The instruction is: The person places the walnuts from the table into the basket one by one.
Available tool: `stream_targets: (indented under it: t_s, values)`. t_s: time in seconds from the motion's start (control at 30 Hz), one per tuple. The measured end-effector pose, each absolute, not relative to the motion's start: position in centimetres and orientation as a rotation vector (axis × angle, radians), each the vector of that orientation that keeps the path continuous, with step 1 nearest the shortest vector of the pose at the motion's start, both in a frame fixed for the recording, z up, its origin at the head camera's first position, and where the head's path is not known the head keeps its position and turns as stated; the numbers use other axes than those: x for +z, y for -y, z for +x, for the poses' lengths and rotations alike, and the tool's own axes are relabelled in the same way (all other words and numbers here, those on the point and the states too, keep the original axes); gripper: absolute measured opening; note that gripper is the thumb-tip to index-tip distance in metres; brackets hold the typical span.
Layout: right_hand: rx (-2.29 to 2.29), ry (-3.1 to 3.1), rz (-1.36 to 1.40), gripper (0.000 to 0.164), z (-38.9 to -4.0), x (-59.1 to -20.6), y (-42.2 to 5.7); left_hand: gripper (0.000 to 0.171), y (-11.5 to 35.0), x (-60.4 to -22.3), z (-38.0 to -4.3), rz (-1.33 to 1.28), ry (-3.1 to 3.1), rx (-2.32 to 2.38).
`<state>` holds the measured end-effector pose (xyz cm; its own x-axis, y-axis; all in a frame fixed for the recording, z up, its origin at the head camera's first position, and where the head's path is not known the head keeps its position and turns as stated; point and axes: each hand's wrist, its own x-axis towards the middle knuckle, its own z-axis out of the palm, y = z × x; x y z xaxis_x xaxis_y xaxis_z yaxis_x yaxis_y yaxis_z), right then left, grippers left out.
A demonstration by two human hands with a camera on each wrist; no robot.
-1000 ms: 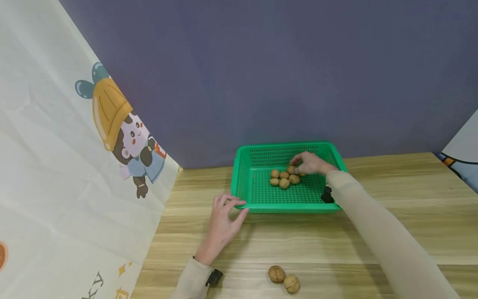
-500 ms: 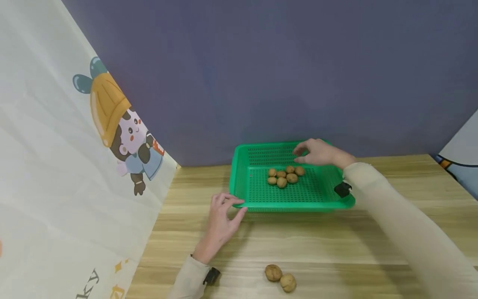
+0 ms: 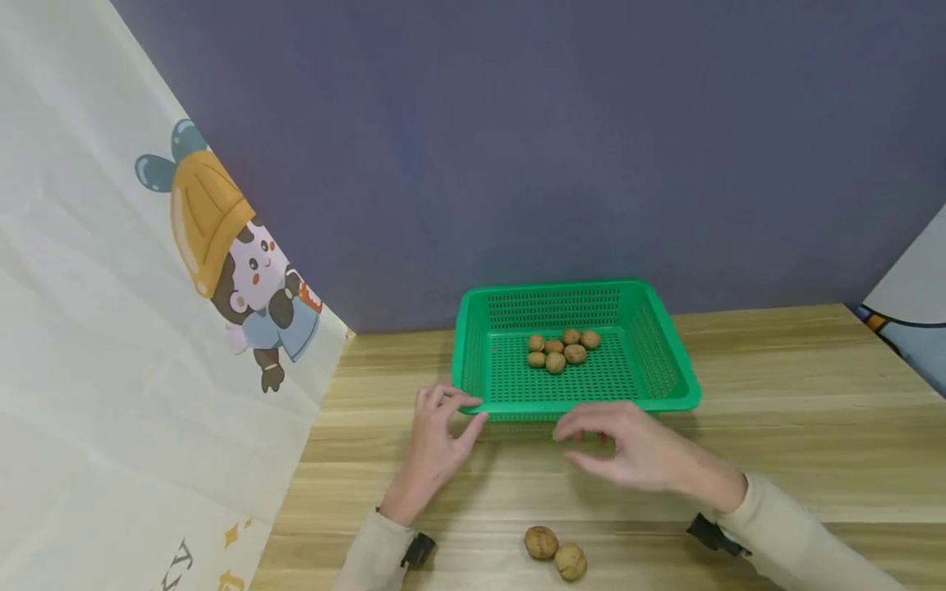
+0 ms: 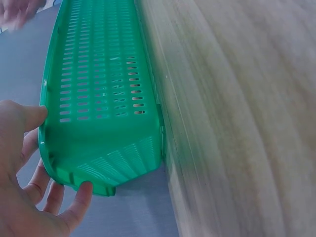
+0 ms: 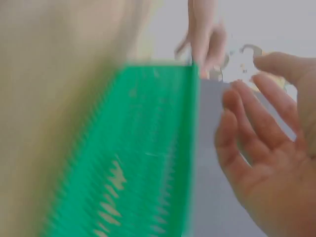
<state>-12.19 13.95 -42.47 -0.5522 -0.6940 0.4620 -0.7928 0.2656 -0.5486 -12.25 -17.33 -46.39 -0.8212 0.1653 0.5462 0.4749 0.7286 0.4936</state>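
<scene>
A green mesh basket (image 3: pixel 660 361) stands on the wooden table with several walnuts (image 3: pixel 562 350) bunched in its middle. My left hand (image 3: pixel 463 410) holds its front-left corner, with fingers on the rim and the thumb against the front wall. The left wrist view shows that corner (image 4: pixel 106 163) between my thumb and fingers (image 4: pixel 81 195). My right hand (image 3: pixel 591 440) hovers over the table just in front of the basket, fingers relaxed and empty. In the blurred right wrist view its open palm (image 5: pixel 266 168) faces the basket wall (image 5: pixel 148 163). Two walnuts (image 3: pixel 554 552) lie near the table's front edge.
A purple wall stands behind the table. A white curtain with a cartoon figure (image 3: pixel 229 254) hangs along the left side. Another printed sheet (image 3: pixel 909 320) shows at the far right. Bare wood (image 3: pixel 798 386) lies to the right of the basket.
My right hand has left the walnuts in the basket, come back over the front rim and now hangs empty above the table. My left hand has stayed on the corner.
</scene>
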Motion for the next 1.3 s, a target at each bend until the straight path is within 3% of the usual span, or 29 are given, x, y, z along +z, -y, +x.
stream_targets:
  t_s: [0.23,0.6,1.3]
  values:
    - [1.773,2.641,1.589,0.027,-8.8,-47.7,-14.5,0.018,17.3,-46.6,-12.1,-0.487,2.448,-0.870]
    - [1.826,2.720,1.572,0.047,-6.6,-50.3,-14.2,0.018,17.4,-46.5,-12.0,-0.497,2.426,-0.870]
    - [1.654,2.668,1.594,0.024,-6.3,-50.9,-14.1,0.019,17.5,-46.5,-12.3,-0.494,2.449,-0.871]
